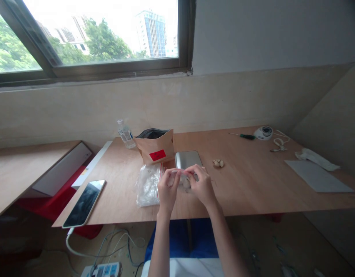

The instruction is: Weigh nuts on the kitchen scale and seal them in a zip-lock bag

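Observation:
Between my two hands is a small clear zip bag (186,185) with a few pale lumps inside. The fingers of my left hand (168,189) pinch the left end of its reddish top edge, and my right hand (200,184) pinches the right end. Just beyond my hands lies a flat silver scale (189,158), partly covered by them. To the left, a stack of clear plastic bags (148,186) rests near my left hand. A brown paper pouch (155,146) with a red label stands open behind it. A small pile of pale pieces (218,163) sits right of the scale.
A phone (85,204) on a white cable lies at the table's left front. A clear bottle (125,134) stands behind the pouch's left side. At the right are a screwdriver (246,136), a dome camera (264,132) with its cord, and a white sheet (317,179).

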Demonstrator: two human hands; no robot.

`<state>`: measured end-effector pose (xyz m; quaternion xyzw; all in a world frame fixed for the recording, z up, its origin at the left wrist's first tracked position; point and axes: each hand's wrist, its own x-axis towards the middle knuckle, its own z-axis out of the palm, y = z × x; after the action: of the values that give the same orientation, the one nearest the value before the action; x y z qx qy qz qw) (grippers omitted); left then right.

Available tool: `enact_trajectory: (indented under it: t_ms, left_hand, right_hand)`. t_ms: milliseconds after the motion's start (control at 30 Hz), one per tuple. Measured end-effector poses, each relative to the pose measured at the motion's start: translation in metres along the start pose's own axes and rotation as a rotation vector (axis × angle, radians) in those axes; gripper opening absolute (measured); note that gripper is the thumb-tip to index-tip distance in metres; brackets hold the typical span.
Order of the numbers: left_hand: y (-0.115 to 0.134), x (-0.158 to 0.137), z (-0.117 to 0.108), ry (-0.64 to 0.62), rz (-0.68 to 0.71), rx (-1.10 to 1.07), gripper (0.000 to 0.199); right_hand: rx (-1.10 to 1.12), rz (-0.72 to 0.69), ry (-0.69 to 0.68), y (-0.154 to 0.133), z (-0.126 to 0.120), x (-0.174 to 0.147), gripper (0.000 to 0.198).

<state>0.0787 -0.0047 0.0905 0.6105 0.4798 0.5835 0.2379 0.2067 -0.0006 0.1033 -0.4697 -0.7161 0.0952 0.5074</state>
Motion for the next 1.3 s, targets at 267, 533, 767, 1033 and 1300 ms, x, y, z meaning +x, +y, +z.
enact_trajectory:
  t_ms: [267,533,767,1033,1300]
  left_hand:
    - [-0.005,0.001,-0.002,-0.040,0.020,-0.053,0.013]
    - [-0.001,-0.002,0.001,-0.075,0.015,-0.027,0.012]
    - [0.005,-0.002,0.003,-0.008,0.013,-0.054,0.012]
    - [0.006,0.000,-0.010,0.027,-0.022,-0.042,0.012]
    - [0.007,0.004,-0.015,-0.181,-0.052,-0.077,0.013]
  right_hand:
    - [0.170,0.080,-0.062,-0.006,-0.011,0.005,0.009]
    - [-0.038,0.013,-0.025,0.003,0.001,0.001,0.013]
    - [-0.037,0.002,0.050,0.000,0.004,0.001,0.013]
    - [0.031,-0.008,-0.073,0.009,-0.011,0.002,0.014]
    - [0.008,-0.052,-0.050,0.006,-0.006,0.001,0.021]
